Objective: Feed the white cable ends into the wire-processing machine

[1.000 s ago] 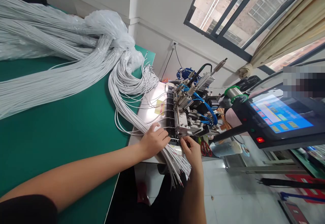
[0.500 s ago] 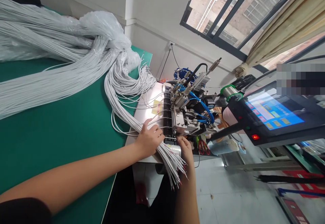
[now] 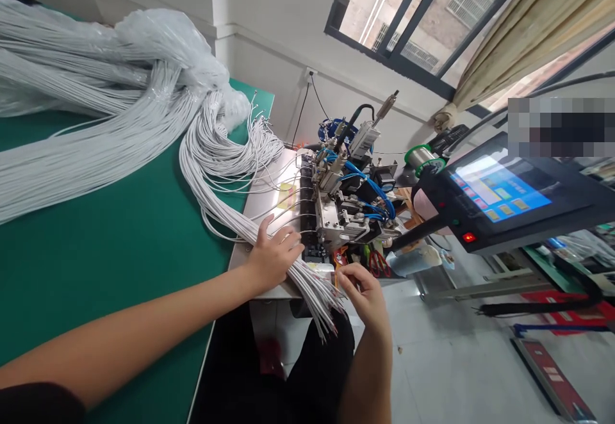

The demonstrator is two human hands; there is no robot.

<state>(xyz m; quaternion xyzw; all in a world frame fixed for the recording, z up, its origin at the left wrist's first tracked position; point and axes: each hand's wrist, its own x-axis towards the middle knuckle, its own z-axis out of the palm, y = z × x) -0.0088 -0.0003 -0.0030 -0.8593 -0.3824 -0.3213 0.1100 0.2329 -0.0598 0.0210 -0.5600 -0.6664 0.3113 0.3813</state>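
Note:
A thick bundle of white wires [image 3: 230, 212] curves down from the green table across the metal plate. My left hand [image 3: 273, 256] lies over this bundle with its fingers curled round it. Beyond that hand the loose wire ends [image 3: 319, 299], some with reddish tips, fan out past the plate's edge. My right hand [image 3: 364, 293] is at these ends, thumb and forefinger pinched at a wire tip; the exact contact is small. Just above my hands stands a bench machine [image 3: 336, 209] with blue air tubes, and several single wires lead into its black row of holders [image 3: 308, 209].
More white wires in clear plastic [image 3: 168, 40] cover the far part of the green table [image 3: 120, 270]. A touchscreen panel [image 3: 502, 187] with a lit red button is at right, beside a solder wire spool [image 3: 423, 158]. Red-handled scissors [image 3: 379, 262] lie beyond my right hand.
My right hand has moved from the machine's near holder down to the loose wire ends. My left hand stays on the bundle. The view has shifted slightly.

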